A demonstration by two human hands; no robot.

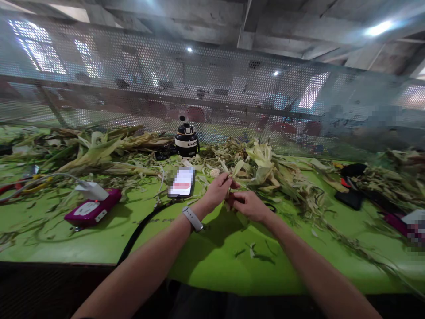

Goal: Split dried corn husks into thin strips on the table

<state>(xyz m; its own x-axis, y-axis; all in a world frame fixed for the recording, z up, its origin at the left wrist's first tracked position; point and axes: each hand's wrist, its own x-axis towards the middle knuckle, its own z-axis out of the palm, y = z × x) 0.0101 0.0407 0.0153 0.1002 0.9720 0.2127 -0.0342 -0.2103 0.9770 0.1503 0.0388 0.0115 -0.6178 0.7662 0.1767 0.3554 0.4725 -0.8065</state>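
Note:
My left hand (217,190) and my right hand (249,204) meet above the green tabletop (226,270). Both have their fingers pinched together on a pale strip of corn husk (237,169), part of which shows above the fingers. The fingers cover most of the strip. A small pale, bumpy piece (215,173) lies just beyond my left hand; I cannot make out what it is. Black scissor-like handles (271,207) peek out beside my right hand. A few husk scraps (252,250) rest on the table below the hands.
Behind the hands spreads a heap of dry husks (262,161), with more husks (96,150) at the left. A lit phone (182,182), a black bottle (186,141) and a purple power strip (94,208) with a charger stand leftward. A perforated metal screen (212,84) borders the back.

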